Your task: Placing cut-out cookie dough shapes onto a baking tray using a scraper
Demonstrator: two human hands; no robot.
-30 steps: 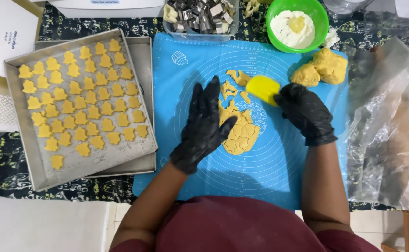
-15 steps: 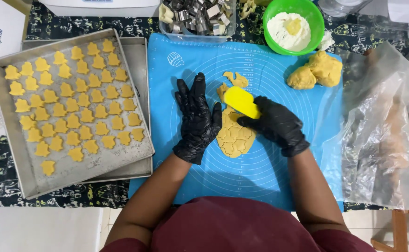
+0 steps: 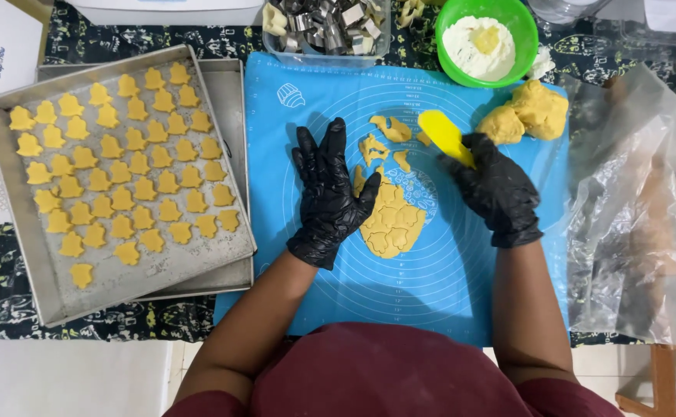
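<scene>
While your left hand (image 3: 328,197) lies flat, fingers spread, on the blue mat (image 3: 461,293) touching the rolled dough (image 3: 396,220), your right hand (image 3: 498,189) is closed around the yellow scraper (image 3: 444,135). Step looks like lifting cut shapes; slide the blade under cleanly next, toward the tray (image 3: 13,255).

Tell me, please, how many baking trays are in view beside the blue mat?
2. The upper tray, full of cut-out dough shapes, lies left of the blue mat. The second tray sits beneath it, mostly covered, with only its right and top edges showing.
</scene>
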